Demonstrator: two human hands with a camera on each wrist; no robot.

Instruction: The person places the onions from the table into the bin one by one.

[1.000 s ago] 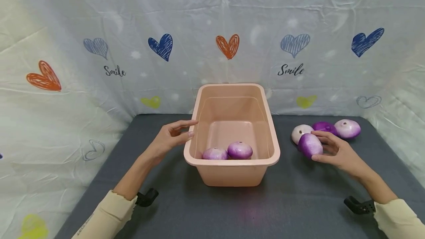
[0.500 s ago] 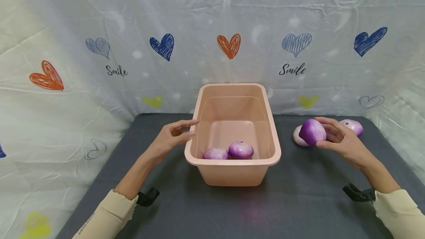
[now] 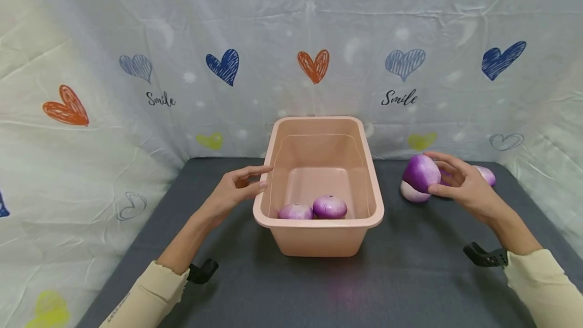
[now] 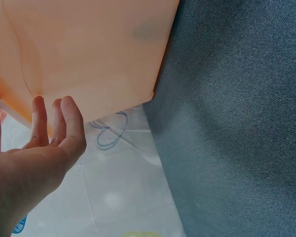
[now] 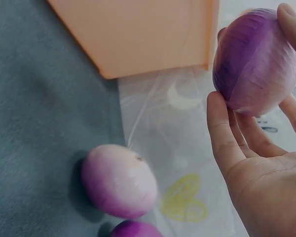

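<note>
A peach plastic tub (image 3: pixel 319 239) stands mid-table with two purple onions, one (image 3: pixel 296 211) at the left and one (image 3: pixel 330 207) beside it. My left hand (image 3: pixel 232 189) holds the tub's left rim, its fingertips over the edge; in the left wrist view other fingers (image 4: pixel 74 118) lie against the outer wall. With spread fingertips and thumb my right hand (image 3: pixel 466 181) holds a purple onion (image 3: pixel 421 172), raised to the tub's right. Below it lies a pale onion (image 3: pixel 413 194). Behind the right hand are a dark purple onion (image 5: pixel 135 230) and a light purple one (image 3: pixel 486 175), partly hidden.
A dark grey cloth (image 3: pixel 364 292) covers the table. Behind and at the sides hangs a whitish sheet (image 3: pixel 264 29) with printed hearts; the tub's back stands close to it. Black straps with mounts (image 3: pixel 203 271) sit at both wrists.
My right hand has lifted the purple onion off the table, up and slightly away from me. The left hand has stayed at the tub's rim.
</note>
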